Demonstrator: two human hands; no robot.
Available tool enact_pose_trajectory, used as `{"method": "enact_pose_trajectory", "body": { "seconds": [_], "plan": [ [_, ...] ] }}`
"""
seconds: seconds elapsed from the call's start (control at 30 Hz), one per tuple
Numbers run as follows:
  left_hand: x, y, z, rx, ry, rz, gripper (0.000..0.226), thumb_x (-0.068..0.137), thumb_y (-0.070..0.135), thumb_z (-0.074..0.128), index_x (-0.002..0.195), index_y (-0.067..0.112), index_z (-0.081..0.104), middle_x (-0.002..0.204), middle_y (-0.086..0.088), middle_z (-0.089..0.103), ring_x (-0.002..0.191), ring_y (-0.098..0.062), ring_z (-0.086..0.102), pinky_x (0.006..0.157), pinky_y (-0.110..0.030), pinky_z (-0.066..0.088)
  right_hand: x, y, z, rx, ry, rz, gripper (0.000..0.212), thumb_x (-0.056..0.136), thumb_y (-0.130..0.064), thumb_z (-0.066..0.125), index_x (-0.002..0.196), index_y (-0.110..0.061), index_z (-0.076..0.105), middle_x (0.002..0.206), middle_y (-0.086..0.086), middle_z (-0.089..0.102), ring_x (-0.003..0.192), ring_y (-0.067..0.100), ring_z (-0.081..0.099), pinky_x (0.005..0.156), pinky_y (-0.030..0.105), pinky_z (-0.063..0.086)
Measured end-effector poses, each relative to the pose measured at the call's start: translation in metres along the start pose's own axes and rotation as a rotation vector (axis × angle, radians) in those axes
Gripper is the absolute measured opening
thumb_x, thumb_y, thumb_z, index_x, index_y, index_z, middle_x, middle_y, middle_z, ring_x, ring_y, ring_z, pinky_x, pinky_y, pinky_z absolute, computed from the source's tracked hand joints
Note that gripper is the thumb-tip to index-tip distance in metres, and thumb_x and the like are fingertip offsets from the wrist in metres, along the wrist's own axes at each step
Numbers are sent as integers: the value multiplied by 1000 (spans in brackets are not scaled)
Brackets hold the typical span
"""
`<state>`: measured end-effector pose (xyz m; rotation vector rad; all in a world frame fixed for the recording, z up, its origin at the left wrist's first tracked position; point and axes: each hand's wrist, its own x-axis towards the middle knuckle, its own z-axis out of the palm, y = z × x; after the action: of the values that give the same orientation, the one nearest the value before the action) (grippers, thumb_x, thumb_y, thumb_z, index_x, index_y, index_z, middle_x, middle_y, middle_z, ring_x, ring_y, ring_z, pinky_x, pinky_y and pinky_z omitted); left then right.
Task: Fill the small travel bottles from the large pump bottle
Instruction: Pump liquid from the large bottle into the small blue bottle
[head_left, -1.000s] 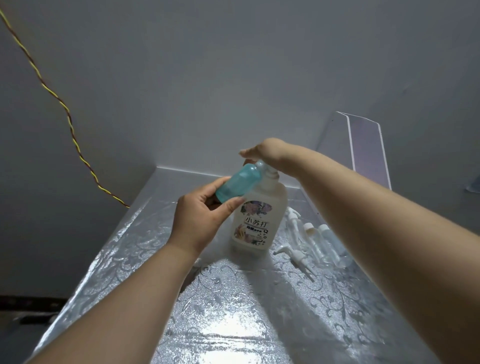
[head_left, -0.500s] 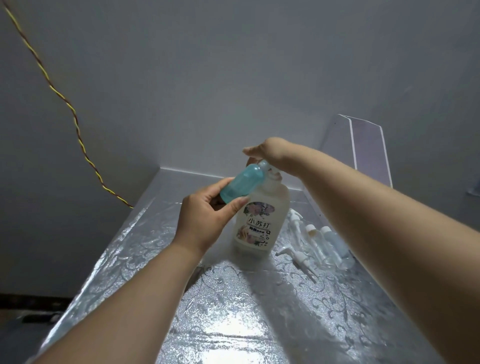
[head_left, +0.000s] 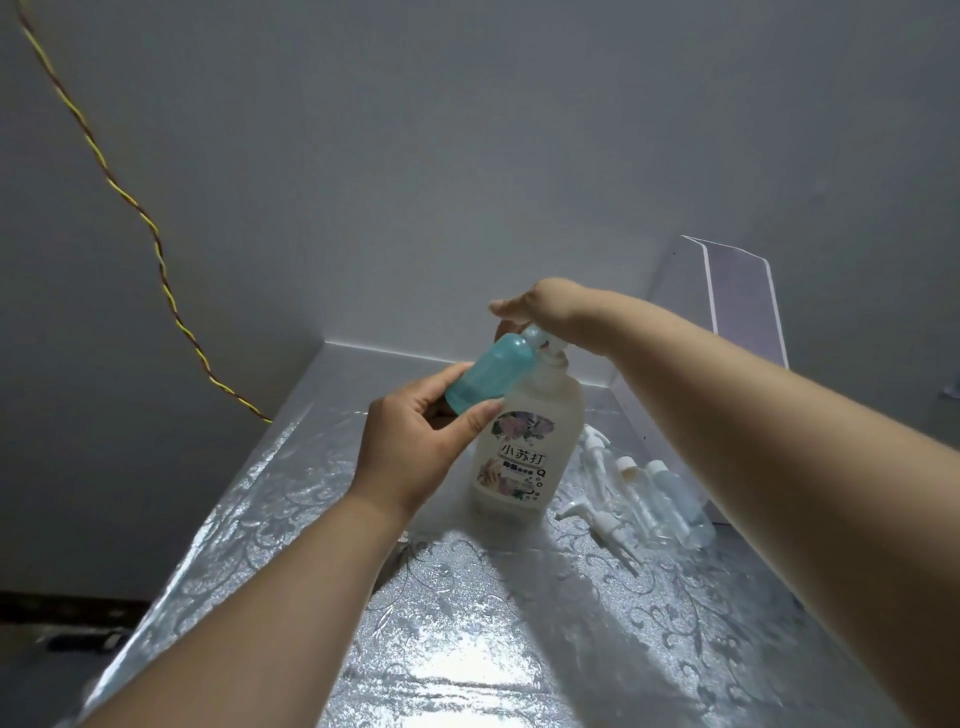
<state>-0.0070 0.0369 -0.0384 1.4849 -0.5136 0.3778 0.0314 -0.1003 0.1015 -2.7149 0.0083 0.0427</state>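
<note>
A large translucent pump bottle (head_left: 524, 447) with a flowered label stands on the silver table. My right hand (head_left: 535, 306) lies flat on top of its pump head, fingers straight, pressing on it. My left hand (head_left: 415, 441) grips a small teal travel bottle (head_left: 491, 382), tilted with its mouth up against the pump's spout. Whether liquid is coming out is hidden by the teal bottle and my right hand.
Several clear travel bottles (head_left: 662, 499) and loose white spray tops (head_left: 602, 522) lie to the right of the pump bottle. The table (head_left: 467, 649) has a shiny patterned cover. A clear panel (head_left: 737, 301) leans at the back right. A yellow twisted cord (head_left: 156, 244) hangs on the left wall.
Both hands and the bottles keep almost the same pose. The teal bottle's mouth stays at the spout, and my right hand stays on the pump head.
</note>
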Motion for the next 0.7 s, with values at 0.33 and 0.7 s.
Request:
{"method": "enact_pose_trajectory", "body": {
  "seconds": [0.33, 0.7],
  "plan": [
    [-2, 1, 0, -13, -13, 11, 30, 64, 49, 75, 92, 56, 67, 91, 20, 74, 91, -8, 71, 83, -23, 55, 1, 5, 1, 23, 10, 5, 47, 97, -40, 45, 109, -2, 69, 115, 14, 64, 92, 23, 54, 80, 26, 37],
    [-1, 0, 0, -23, -8, -7, 32, 63, 46, 75, 94, 51, 66, 90, 19, 74, 90, -7, 71, 81, -21, 54, 4, 5, 4, 5, 1, 23, 42, 97, -36, 47, 113, -3, 67, 99, 11, 61, 86, 22, 53, 77, 25, 37]
  ]
}}
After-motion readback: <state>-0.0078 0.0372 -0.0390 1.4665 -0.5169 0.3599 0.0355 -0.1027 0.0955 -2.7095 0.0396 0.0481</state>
